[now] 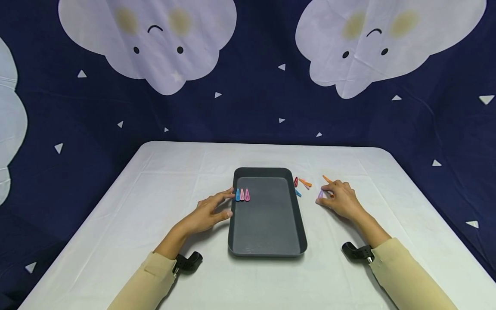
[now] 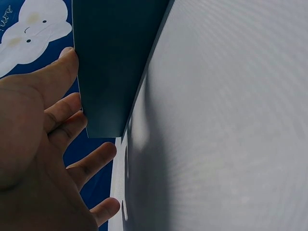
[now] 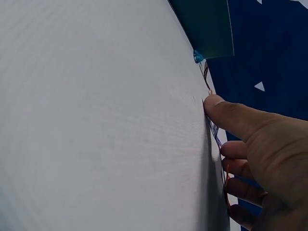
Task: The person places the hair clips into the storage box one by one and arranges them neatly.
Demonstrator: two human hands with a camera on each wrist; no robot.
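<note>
A dark grey rectangular tray (image 1: 271,230) stands on the table. Inside its left part lie a blue snap hair clip (image 1: 238,195), a light pink one (image 1: 242,195) and a darker pink one (image 1: 247,195), side by side in a row. My left hand (image 1: 207,212) rests against the tray's left rim with fingers extended; the left wrist view shows the thumb (image 2: 65,72) along the tray's side. Right of the tray, my right hand (image 1: 342,201) pinches a purple hair clip (image 1: 320,194) at the table surface between thumb and fingers.
Between tray and right hand lie a red clip (image 1: 296,182), an orange clip (image 1: 305,183) over a pinkish one, and a blue clip (image 1: 298,193). Another orange clip (image 1: 327,178) shows beyond the right fingers. A white cloth covers the table (image 1: 186,181); a dark blue curtain (image 1: 248,112) hangs behind.
</note>
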